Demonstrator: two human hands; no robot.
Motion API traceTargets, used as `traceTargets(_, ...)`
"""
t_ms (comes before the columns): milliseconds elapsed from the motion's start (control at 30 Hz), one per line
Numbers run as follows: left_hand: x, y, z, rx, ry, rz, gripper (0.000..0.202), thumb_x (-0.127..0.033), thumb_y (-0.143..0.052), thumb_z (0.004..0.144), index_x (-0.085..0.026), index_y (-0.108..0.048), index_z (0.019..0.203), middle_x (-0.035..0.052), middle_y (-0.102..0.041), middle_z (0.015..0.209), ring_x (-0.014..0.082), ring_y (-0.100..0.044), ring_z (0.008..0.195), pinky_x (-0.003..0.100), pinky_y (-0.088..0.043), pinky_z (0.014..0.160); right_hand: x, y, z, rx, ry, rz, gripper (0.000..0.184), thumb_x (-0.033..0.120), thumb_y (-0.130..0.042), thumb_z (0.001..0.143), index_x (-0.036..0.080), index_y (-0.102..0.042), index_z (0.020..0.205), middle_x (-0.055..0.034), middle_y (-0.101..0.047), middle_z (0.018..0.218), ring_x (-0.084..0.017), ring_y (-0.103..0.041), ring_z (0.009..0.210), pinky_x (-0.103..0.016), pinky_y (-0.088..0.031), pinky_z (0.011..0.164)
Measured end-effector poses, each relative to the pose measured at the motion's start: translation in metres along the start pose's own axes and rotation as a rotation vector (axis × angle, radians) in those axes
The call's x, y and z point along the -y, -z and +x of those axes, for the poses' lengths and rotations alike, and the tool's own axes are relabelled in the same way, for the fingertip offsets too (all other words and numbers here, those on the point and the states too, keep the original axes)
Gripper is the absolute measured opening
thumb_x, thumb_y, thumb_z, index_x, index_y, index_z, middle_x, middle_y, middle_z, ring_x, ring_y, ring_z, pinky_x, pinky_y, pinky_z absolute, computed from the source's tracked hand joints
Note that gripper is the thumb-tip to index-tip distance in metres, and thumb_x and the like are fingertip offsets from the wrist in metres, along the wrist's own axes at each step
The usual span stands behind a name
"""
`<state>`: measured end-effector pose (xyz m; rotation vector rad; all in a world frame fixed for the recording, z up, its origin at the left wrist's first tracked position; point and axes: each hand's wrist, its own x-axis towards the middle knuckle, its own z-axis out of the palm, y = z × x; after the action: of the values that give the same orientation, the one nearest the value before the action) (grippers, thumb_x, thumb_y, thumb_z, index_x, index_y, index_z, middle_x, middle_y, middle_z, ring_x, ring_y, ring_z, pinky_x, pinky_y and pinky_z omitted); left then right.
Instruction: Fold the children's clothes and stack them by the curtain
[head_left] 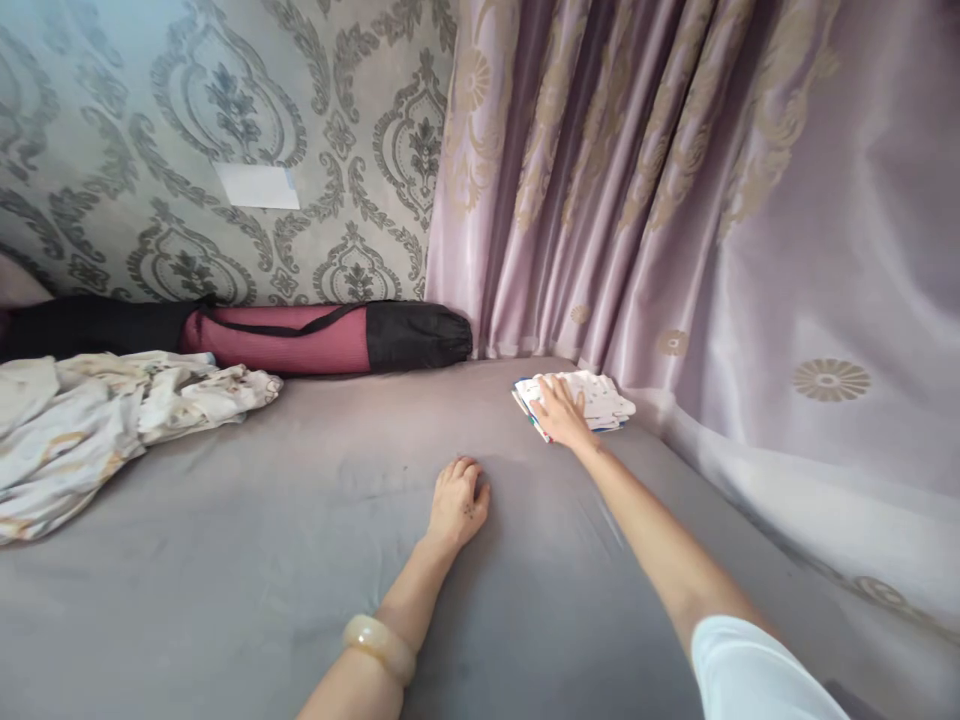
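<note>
My right hand [564, 410] reaches forward and lies on a folded white cloth [604, 398] with small dark specks. Its fingers are spread over the near-left part of the cloth. Under the cloth, thin blue, white and green edges [531, 418] stick out; what they belong to is mostly hidden. Nearer to me, my left hand [459, 503] rests on the grey bed sheet [315, 560], its fingers loosely bent and the thumb a little apart, with nothing seen in it. A pale bangle [379, 648] circles the left wrist.
At the left lies a crumpled patterned cloth [82, 425]. Along the wall stretches a long pink and black bag [285, 338] with a strap. A purple curtain [555, 190] hangs behind and to the right, reaching the bed. A white sheet of paper [257, 187] is on the patterned wall.
</note>
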<state>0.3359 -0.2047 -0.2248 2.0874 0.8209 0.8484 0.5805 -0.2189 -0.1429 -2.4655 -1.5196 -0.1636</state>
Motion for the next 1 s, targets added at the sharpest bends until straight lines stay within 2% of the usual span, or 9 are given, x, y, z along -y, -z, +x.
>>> traceTargets(133, -0.010, -0.001, -0.004, 0.051, -0.016, 0.156, 0.018, -0.019, -0.051, 0.083, -0.020, -0.062, 0.098, 0.0146, -0.058, 0.123, 0.0292, -0.046, 0.125, 0.045, -0.030, 0.109, 0.043, -0.022, -0.035, 0.037, 0.198, 0.062, 0.052, 0.035, -0.035, 0.094, 0.020, -0.037, 0.144, -0.0110, -0.027, 0.155, -0.025, -0.019, 0.144, -0.054, -0.012, 0.115)
traceTargets(233, -0.013, 0.003, -0.005, 0.137, -0.015, 0.293, 0.025, -0.024, -0.045, 0.090, -0.018, -0.060, 0.108, 0.0153, -0.054, 0.132, 0.0303, -0.040, 0.132, 0.048, -0.026, 0.111, 0.067, -0.043, -0.043, 0.047, 0.257, 0.191, 0.051, 0.030, -0.035, 0.092, 0.015, -0.042, 0.140, -0.0135, -0.037, 0.150, -0.023, -0.030, 0.140, -0.044, -0.023, 0.115)
traceTargets(300, -0.010, 0.012, -0.005, 0.229, -0.057, 0.346, 0.029, -0.025, -0.046, 0.090, -0.016, -0.059, 0.115, 0.0159, -0.052, 0.136, 0.0307, -0.039, 0.133, 0.048, -0.028, 0.111, 0.082, -0.060, -0.040, 0.058, 0.270, 0.290, 0.051, 0.027, -0.034, 0.089, 0.012, -0.046, 0.137, -0.0153, -0.044, 0.145, -0.022, -0.037, 0.136, -0.039, -0.029, 0.113)
traceTargets(400, 0.000, 0.038, -0.004, 0.352, -0.148, 0.379, 0.033, -0.025, -0.052, 0.087, -0.013, -0.060, 0.117, 0.0173, -0.056, 0.131, 0.0291, -0.049, 0.125, 0.041, -0.036, 0.107, 0.104, -0.085, -0.038, 0.087, 0.243, 0.390, 0.049, 0.024, -0.034, 0.087, 0.012, -0.050, 0.132, -0.0154, -0.052, 0.138, -0.021, -0.046, 0.130, -0.038, -0.032, 0.112)
traceTargets(500, 0.013, 0.071, -0.007, 0.350, -0.114, 0.363, 0.029, -0.021, -0.051, 0.085, -0.016, -0.065, 0.110, 0.0135, -0.066, 0.117, 0.0251, -0.060, 0.108, 0.034, -0.045, 0.096, 0.126, -0.101, -0.045, 0.108, 0.269, 0.425, 0.048, 0.024, -0.035, 0.086, 0.016, -0.053, 0.130, -0.0139, -0.055, 0.134, -0.023, -0.051, 0.126, -0.040, -0.036, 0.109)
traceTargets(600, 0.032, 0.108, -0.008, 0.209, 0.041, 0.337, 0.027, -0.021, -0.049, 0.086, -0.022, -0.070, 0.102, 0.0082, -0.071, 0.104, 0.0214, -0.064, 0.098, 0.029, -0.048, 0.089, 0.150, -0.105, -0.058, 0.125, 0.348, 0.431, 0.047, 0.024, -0.037, 0.085, 0.018, -0.054, 0.129, -0.0133, -0.055, 0.135, -0.023, -0.050, 0.126, -0.041, -0.040, 0.106)
traceTargets(667, 0.049, 0.136, -0.008, 0.107, 0.149, 0.342, 0.026, -0.021, -0.050, 0.086, -0.022, -0.071, 0.101, 0.0079, -0.072, 0.102, 0.0209, -0.065, 0.097, 0.027, -0.047, 0.087, 0.166, -0.104, -0.066, 0.141, 0.388, 0.432, 0.046, 0.026, -0.038, 0.086, 0.019, -0.054, 0.128, -0.0129, -0.054, 0.136, -0.024, -0.049, 0.127, -0.041, -0.040, 0.105)
traceTargets(833, 0.100, 0.217, -0.012, -0.089, 0.356, 0.453, 0.029, -0.017, -0.046, 0.087, -0.016, -0.070, 0.103, 0.0138, -0.071, 0.106, 0.0226, -0.063, 0.100, 0.029, -0.045, 0.089, 0.198, -0.102, -0.083, 0.168, 0.418, 0.407, 0.045, 0.034, -0.036, 0.089, 0.020, -0.056, 0.126, -0.0116, -0.055, 0.135, -0.026, -0.051, 0.125, -0.045, -0.037, 0.106)
traceTargets(1000, 0.134, 0.303, -0.032, -0.286, 0.538, 0.614, 0.030, -0.011, -0.044, 0.085, -0.012, -0.067, 0.104, 0.0148, -0.068, 0.109, 0.0235, -0.059, 0.104, 0.030, -0.042, 0.090, 0.205, -0.110, -0.097, 0.077, 0.445, 0.293, 0.045, 0.038, -0.033, 0.091, 0.022, -0.058, 0.125, -0.0118, -0.051, 0.139, -0.029, -0.043, 0.131, -0.053, -0.027, 0.110)
